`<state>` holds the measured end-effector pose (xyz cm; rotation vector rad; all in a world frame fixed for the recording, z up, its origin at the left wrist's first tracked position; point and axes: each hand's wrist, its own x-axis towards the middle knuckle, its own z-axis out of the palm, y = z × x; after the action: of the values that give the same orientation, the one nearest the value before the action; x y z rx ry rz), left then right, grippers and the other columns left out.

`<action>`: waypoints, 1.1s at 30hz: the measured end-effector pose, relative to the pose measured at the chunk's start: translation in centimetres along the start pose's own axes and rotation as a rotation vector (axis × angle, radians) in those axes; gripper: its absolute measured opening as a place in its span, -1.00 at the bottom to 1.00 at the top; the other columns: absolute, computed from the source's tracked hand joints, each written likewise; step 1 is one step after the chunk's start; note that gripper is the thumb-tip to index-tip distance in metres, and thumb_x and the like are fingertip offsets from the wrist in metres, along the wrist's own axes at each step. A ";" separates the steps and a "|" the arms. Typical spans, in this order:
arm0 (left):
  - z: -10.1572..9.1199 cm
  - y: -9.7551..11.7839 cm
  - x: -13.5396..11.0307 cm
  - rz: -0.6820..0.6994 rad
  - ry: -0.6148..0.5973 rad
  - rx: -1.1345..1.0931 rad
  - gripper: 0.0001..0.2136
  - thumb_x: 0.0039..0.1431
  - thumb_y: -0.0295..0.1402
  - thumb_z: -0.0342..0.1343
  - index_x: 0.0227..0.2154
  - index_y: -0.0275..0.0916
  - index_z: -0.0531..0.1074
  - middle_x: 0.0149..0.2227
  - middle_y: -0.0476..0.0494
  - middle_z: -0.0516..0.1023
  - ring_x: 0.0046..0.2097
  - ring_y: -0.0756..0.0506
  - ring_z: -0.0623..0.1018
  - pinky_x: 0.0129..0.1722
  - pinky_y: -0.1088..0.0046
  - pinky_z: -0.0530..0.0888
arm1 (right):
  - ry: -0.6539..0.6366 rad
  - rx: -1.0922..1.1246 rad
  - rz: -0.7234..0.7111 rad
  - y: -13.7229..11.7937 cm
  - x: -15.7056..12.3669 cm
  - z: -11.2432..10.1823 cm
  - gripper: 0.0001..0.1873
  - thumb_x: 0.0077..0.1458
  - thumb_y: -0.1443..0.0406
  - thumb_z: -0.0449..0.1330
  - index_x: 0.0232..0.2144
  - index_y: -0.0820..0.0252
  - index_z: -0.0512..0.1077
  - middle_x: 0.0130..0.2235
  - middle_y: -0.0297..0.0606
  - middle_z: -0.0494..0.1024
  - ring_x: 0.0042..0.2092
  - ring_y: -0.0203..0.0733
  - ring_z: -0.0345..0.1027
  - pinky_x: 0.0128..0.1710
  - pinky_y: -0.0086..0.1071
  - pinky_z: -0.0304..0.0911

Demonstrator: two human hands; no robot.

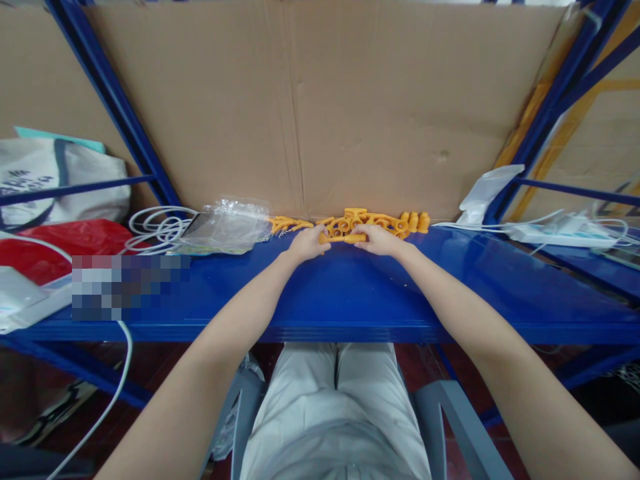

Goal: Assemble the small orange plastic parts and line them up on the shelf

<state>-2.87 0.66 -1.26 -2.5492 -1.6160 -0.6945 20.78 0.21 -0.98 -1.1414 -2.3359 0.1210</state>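
Orange plastic rod (344,238), mid-frame on the blue shelf (350,293), is pinched at each end by my left hand (309,243) and right hand (379,240), and a slip could, I judge, scatter the loose orange parts (373,220) just behind.

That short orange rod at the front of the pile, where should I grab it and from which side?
Probably by its two ends, coming from the near side. The rod lies crosswise on the shelf, with the orange parts and cardboard close behind it; the left hand and right hand pinch one end each.
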 end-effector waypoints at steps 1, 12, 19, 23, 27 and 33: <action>0.0 0.0 0.0 0.001 -0.002 -0.004 -0.70 0.09 -0.36 0.20 -0.08 -0.20 0.51 -0.26 -0.12 0.64 -0.13 -0.19 0.63 -0.11 0.39 0.50 | 0.006 0.000 0.000 0.0 0.0 0.0 -0.74 0.05 0.48 0.25 -0.18 0.20 0.53 -0.11 -0.17 0.64 -0.06 -0.06 0.51 0.03 -0.19 0.34; -0.2 0.1 -0.2 0.050 0.024 0.069 -0.65 0.08 -0.37 0.21 -0.03 -0.22 0.50 -0.13 -0.20 0.64 -0.03 -0.23 0.61 -0.03 0.35 0.49 | -0.029 0.380 0.209 0.9 -0.1 0.2 -0.78 0.11 0.42 0.33 -0.15 0.22 0.56 -0.29 -0.27 0.63 -0.44 -0.29 0.47 -0.28 -0.33 0.50; -0.3 0.0 -0.2 0.034 0.028 0.092 -0.63 0.10 -0.38 0.20 0.00 -0.24 0.48 -0.13 -0.22 0.65 -0.03 -0.23 0.62 -0.03 0.35 0.49 | -0.002 0.755 0.329 1.6 -0.5 -0.7 -0.65 0.00 0.49 0.40 -0.15 0.21 0.48 -0.18 -0.26 0.58 -0.35 -0.34 0.54 -0.21 -0.35 0.56; -0.3 0.0 -0.3 0.041 0.055 0.058 -0.64 0.09 -0.37 0.21 -0.01 -0.22 0.48 -0.15 -0.20 0.65 -0.05 -0.21 0.62 -0.05 0.35 0.49 | -0.006 0.830 0.332 1.7 -0.6 -0.9 -0.77 0.04 0.37 0.45 -0.27 0.21 0.48 -0.29 -0.28 0.60 -0.37 -0.32 0.54 -0.29 -0.41 0.57; -0.5 0.0 -0.3 0.052 0.069 0.030 -0.65 0.09 -0.37 0.21 -0.03 -0.20 0.47 -0.17 -0.17 0.66 -0.08 -0.20 0.63 -0.07 0.37 0.49 | -0.044 0.859 0.396 1.0 -0.7 -0.9 -0.79 0.20 0.22 0.37 -0.32 0.25 0.48 -0.39 -0.21 0.62 -0.45 -0.33 0.50 -0.36 -0.46 0.51; -0.5 0.2 -0.3 0.039 0.080 0.020 -0.66 0.08 -0.37 0.22 -0.04 -0.21 0.47 -0.18 -0.17 0.66 -0.10 -0.20 0.63 -0.09 0.38 0.49 | -0.002 0.800 0.497 -0.2 -0.6 -0.9 -0.65 0.38 0.11 0.15 -0.41 0.18 0.34 -0.49 -0.21 0.59 -0.55 -0.36 0.42 -0.53 -0.55 0.36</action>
<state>-2.96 0.21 -0.92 -2.4977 -1.5363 -0.7620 21.42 -0.48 -0.41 -1.2238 -1.6602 1.1128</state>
